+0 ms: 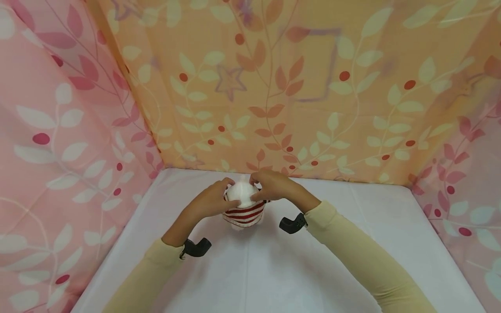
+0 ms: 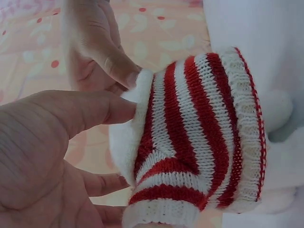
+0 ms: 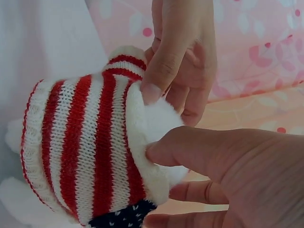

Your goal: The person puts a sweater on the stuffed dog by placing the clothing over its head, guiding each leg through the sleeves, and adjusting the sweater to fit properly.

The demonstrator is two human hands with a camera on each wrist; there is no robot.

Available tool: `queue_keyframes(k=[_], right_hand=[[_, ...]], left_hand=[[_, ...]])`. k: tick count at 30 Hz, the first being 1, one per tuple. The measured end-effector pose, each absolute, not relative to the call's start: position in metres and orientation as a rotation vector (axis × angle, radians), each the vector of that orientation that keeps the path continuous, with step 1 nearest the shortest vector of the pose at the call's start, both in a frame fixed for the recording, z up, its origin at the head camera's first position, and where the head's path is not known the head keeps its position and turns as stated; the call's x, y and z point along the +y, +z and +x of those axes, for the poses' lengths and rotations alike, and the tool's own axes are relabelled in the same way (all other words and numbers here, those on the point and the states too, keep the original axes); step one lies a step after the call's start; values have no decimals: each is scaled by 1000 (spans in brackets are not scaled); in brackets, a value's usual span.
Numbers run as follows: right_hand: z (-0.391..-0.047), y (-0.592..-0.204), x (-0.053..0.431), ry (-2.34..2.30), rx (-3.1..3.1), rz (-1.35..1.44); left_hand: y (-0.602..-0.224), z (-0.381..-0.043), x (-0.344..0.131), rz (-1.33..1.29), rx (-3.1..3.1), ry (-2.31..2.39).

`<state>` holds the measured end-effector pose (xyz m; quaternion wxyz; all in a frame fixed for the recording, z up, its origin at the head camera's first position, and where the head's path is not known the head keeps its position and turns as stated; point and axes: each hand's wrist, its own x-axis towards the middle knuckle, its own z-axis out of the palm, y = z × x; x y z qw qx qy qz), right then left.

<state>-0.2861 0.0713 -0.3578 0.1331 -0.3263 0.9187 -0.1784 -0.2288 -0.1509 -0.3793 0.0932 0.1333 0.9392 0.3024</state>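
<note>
A white plush toy (image 1: 240, 194) stands on the white-covered table, dressed in a red-and-white striped knitted sweater (image 1: 245, 214). My left hand (image 1: 211, 200) holds the sweater's cream collar (image 2: 142, 118) on one side, its thumb pressed on the edge and its fingers behind. From the other side my right hand (image 1: 274, 184) grips the same collar, thumb in front. One short striped sleeve (image 2: 166, 190) shows in the left wrist view; a navy flecked part (image 3: 124, 216) is in the right wrist view. White furry feet (image 3: 21, 199) stick out below the hem.
White cloth (image 1: 250, 269) covers the table. An orange leaf-print curtain (image 1: 266, 87) hangs behind, with pink printed curtains (image 1: 58, 174) at both sides. Black wrist mounts (image 1: 197, 248) project from both sleeves.
</note>
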Motion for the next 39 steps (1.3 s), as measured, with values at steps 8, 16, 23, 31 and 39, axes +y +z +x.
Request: queue_keyframes(k=[8,16,23,31,39], right_hand=[[-283,-357,71,-525,2586,-909],[-283,-369,76,-709,2409,-851],[-281,-381,81,-770,2375,-751],[-276,-392,83,-883,2379,-728],[-265,-408,81,-1057,2399,-692]], left_hand=[[-381,-226,-148,403,2773,808],[-389,-224,-151,341,2651,943],[-400,-225,-157,247,2485,1140],[-410,-224,-158,221,2388,1312],[-428,-220,-146,141,2302,1656]])
